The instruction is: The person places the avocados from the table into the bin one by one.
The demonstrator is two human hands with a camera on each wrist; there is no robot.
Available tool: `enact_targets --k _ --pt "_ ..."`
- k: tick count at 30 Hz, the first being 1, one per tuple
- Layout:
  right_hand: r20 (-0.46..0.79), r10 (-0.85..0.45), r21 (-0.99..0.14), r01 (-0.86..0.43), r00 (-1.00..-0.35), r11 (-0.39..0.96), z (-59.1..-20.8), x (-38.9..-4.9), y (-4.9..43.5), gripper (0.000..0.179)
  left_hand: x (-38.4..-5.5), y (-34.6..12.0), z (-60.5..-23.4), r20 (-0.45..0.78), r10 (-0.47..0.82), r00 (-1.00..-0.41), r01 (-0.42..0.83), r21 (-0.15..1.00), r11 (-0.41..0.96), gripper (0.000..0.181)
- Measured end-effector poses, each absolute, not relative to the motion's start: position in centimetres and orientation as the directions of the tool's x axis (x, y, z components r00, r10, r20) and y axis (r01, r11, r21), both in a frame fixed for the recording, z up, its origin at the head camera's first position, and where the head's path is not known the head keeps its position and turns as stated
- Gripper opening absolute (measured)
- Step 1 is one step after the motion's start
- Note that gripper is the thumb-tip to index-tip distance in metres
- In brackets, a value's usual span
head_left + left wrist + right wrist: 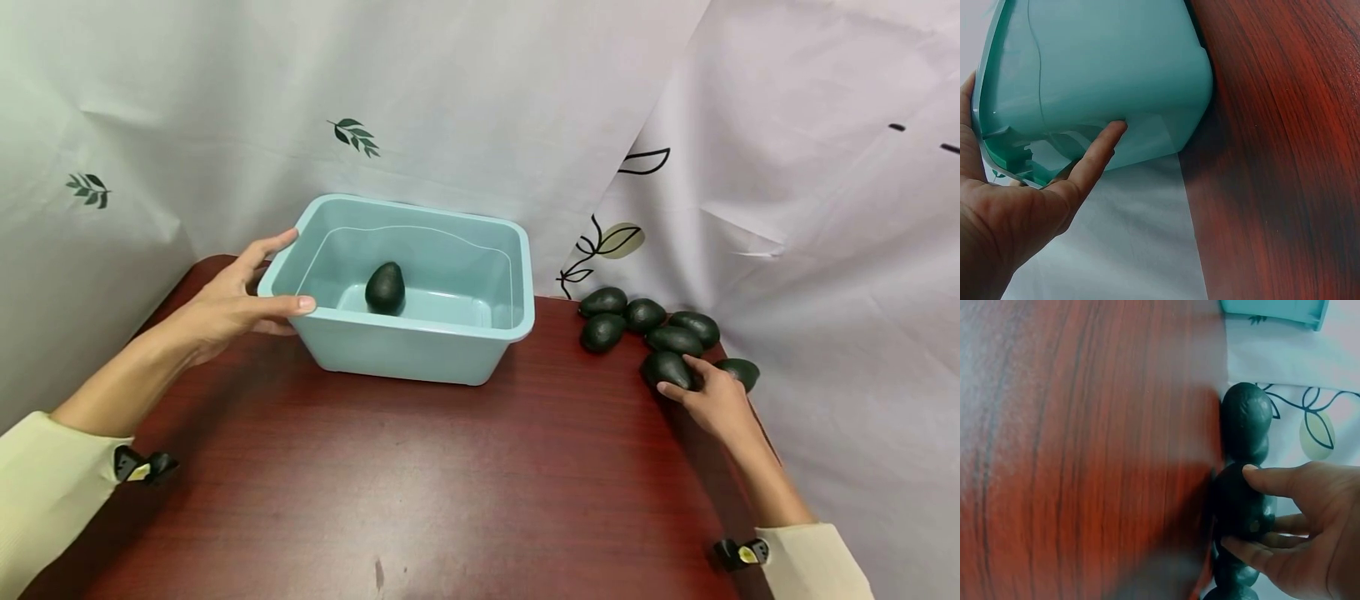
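A light blue plastic bin (405, 348) stands at the back of the table, with one dark green avocado (386, 289) on its floor. At the bin's left end my left hand (217, 310) holds the rim, the thumb on top near the front corner. The left wrist view shows a finger of that hand pressed along the bin's outer wall (1129, 69). On the right, my right hand (717, 402) grips an avocado (664, 372) at the front of a cluster, thumb on one side and fingers on the other. Part of that avocado is hidden by the fingers.
Several more avocados (602, 332) lie close together at the table's back right, one of them (741, 372) partly behind my right hand. The dark red wooden table (420, 467) extends in front of the bin. A white patterned cloth (465, 100) hangs behind and at both sides.
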State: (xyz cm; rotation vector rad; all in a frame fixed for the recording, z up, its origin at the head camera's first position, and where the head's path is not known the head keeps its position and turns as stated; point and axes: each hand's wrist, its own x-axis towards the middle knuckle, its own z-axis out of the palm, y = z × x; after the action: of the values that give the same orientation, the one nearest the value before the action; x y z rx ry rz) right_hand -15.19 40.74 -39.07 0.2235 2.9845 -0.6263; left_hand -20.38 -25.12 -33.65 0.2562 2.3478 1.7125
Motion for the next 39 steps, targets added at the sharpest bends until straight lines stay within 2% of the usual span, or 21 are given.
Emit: enact_targets --k 11,39 --pt "-0.016 0.134 -0.427 0.128 -0.991 0.895 -39.9 -15.3 40.5 0.090 -20.3 -25.1 -33.6 -0.076 0.266 -0.961 0.010 0.952 0.307 0.094" --pt "0.048 0.152 -0.466 0.112 -0.987 0.878 -40.1 -15.5 40.5 0.086 -20.4 -25.0 -33.6 -0.077 0.260 -0.962 0.008 0.950 0.312 0.094"
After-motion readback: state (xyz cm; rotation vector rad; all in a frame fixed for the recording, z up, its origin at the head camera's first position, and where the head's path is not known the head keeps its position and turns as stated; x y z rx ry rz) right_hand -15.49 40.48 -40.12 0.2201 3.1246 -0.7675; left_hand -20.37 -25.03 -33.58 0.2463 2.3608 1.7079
